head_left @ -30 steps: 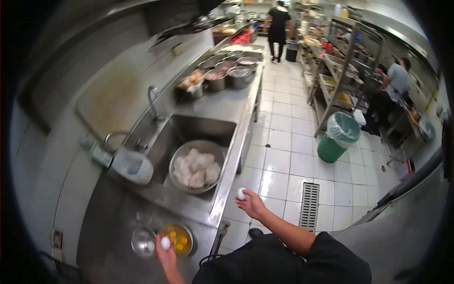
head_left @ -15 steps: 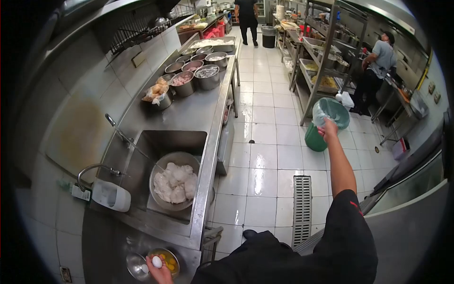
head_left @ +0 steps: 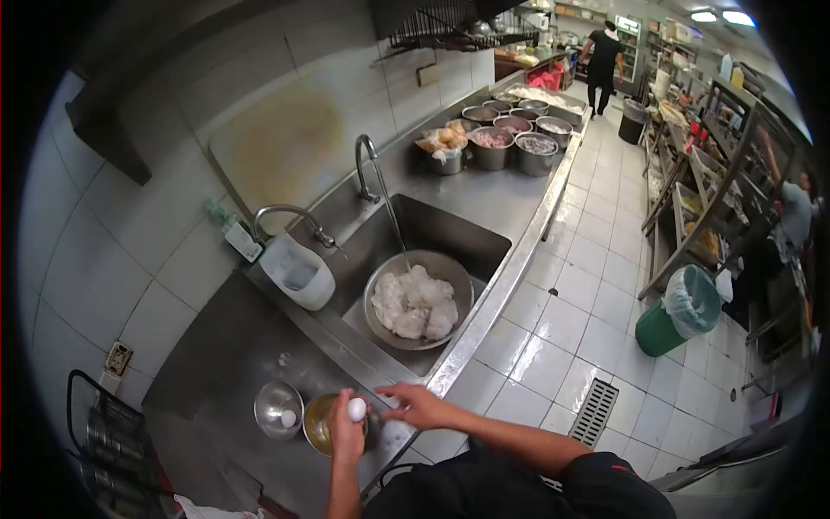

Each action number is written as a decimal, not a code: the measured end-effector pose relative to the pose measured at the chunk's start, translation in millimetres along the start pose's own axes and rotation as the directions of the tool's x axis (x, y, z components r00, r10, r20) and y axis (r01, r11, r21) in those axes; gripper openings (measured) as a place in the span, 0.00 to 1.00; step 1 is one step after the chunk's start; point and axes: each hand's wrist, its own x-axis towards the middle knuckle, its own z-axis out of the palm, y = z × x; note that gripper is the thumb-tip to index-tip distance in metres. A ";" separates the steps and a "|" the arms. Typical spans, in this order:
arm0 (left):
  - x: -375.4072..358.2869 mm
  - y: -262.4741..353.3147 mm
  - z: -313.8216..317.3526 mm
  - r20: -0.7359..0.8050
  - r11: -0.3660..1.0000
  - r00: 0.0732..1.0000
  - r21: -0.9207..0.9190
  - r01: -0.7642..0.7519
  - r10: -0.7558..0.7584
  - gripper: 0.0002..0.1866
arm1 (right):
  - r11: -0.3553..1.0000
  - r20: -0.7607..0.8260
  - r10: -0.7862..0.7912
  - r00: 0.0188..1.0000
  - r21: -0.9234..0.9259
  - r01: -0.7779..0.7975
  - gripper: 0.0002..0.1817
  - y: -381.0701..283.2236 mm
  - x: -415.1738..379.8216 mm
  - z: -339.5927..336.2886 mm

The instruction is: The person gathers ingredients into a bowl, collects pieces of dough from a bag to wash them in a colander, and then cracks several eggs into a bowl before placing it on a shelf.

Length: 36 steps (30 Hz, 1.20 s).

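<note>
My left hand [head_left: 347, 439] is closed around a white egg [head_left: 356, 409], which shows at its fingertips. It is over a metal bowl [head_left: 312, 434] with yellow liquid in it, partly hidden by the hand. My right hand [head_left: 417, 406] is open beside the egg, fingers apart and holding nothing. Left of that bowl, a smaller shiny bowl [head_left: 273, 396] contains another white egg [head_left: 288, 419]. Both bowls rest on the steel counter [head_left: 216, 415].
A running tap [head_left: 368, 164] pours into a basin [head_left: 468, 294] of pale, raw-looking meat in the sink. A white plastic container [head_left: 313, 288] stands at the sink's edge. Several metal pots [head_left: 492, 156] line the counter beyond. A lined green bin [head_left: 660, 330] stands right; a person [head_left: 603, 60] walks far off.
My right hand has come back from above the green bin to beside the egg. My left hand still holds the egg near the bowl. The view has turned toward the sink and counter.
</note>
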 end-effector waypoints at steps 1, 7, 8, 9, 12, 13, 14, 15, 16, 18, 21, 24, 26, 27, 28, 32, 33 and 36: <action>-0.7 2.0 -1.2 0.001 0.998 1.000 -0.052 0.021 -0.021 0.24 | 0.989 0.039 -0.086 0.996 -0.116 0.090 0.24 -0.2 11.6 27.4; -24.7 40.9 -13.9 0.073 0.983 0.991 -0.139 0.124 -0.115 0.34 | 0.937 -0.055 0.303 0.951 0.199 -0.287 0.25 -24.4 46.1 95.8; -8.8 34.0 -45.3 0.223 0.984 0.966 -0.088 0.157 -0.134 0.33 | 0.739 0.158 0.413 0.897 0.518 -0.432 0.24 -5.7 52.0 104.8; 2.1 38.1 -67.3 0.118 0.991 0.993 0.136 0.005 -0.021 0.30 | 0.747 0.135 0.428 0.893 0.503 -0.434 0.24 -12.1 49.8 108.2; 32.0 56.6 -116.6 -0.008 0.598 0.906 0.754 -0.272 0.423 0.23 | 0.761 0.070 0.454 0.888 0.489 -0.427 0.24 -30.7 33.0 105.9; 42.9 60.4 -135.8 0.022 0.365 0.824 0.890 -0.274 0.566 0.21 | 0.738 0.059 0.464 0.884 0.527 -0.422 0.25 -29.6 28.2 106.9; 61.1 59.1 -159.2 0.009 0.300 0.840 0.932 -0.204 0.542 0.20 | 0.716 0.045 0.472 0.881 0.563 -0.412 0.25 -27.6 24.0 107.8; 82.0 51.8 -184.8 -0.007 0.230 0.856 0.964 -0.131 0.517 0.20 | 0.691 0.033 0.482 0.875 0.600 -0.403 0.25 -26.4 19.5 108.4; 95.3 45.2 -202.9 -0.028 0.155 0.870 0.986 -0.055 0.491 0.21 | 0.669 -0.006 0.532 0.847 0.617 -0.416 0.24 -27.7 14.7 109.4; 107.5 43.0 -218.3 -0.027 0.096 0.942 0.995 -0.006 0.336 0.21 | 0.670 -0.025 0.561 0.827 0.601 -0.436 0.24 -27.7 6.9 106.9; 118.4 27.4 -235.2 0.022 0.037 0.965 0.999 -0.032 0.262 0.20 | 0.652 -0.033 0.587 0.809 0.612 -0.448 0.25 -17.9 -2.4 103.9; 118.7 21.4 -235.1 0.072 -0.048 0.962 0.997 -0.062 0.263 0.19 | 0.658 -0.068 0.605 0.794 0.604 -0.450 0.25 -16.3 -5.9 98.4; 128.7 19.0 -237.3 0.067 -0.064 0.960 0.997 -0.051 0.272 0.17 | 0.660 -0.076 0.604 0.794 0.605 -0.445 0.25 -17.1 -7.5 95.2; 135.0 15.5 -243.3 0.048 -0.046 0.959 0.998 -0.036 0.278 0.16 | 0.660 -0.078 0.604 0.793 0.606 -0.444 0.25 -16.1 -8.3 93.8; 144.6 12.9 -247.2 0.026 -0.029 0.959 0.999 -0.019 0.281 0.15 | 0.661 -0.075 0.593 0.801 0.614 -0.432 0.25 -14.2 -8.1 93.0; 118.1 42.2 -231.3 -0.129 0.556 0.898 0.819 -0.143 0.420 0.16 | 0.659 -0.099 0.598 0.795 0.626 -0.418 0.25 -20.1 -7.8 89.7; 116.6 48.8 -229.3 -0.180 0.785 0.946 0.610 -0.107 0.268 0.16 | 0.744 -0.172 0.554 0.814 0.542 -0.392 0.25 -22.4 -6.7 90.0; 77.3 73.5 -198.0 -0.025 0.979 0.989 -0.150 0.141 -0.146 0.19 | 0.968 -0.433 0.241 0.868 0.050 -0.244 0.24 -24.7 -3.6 103.4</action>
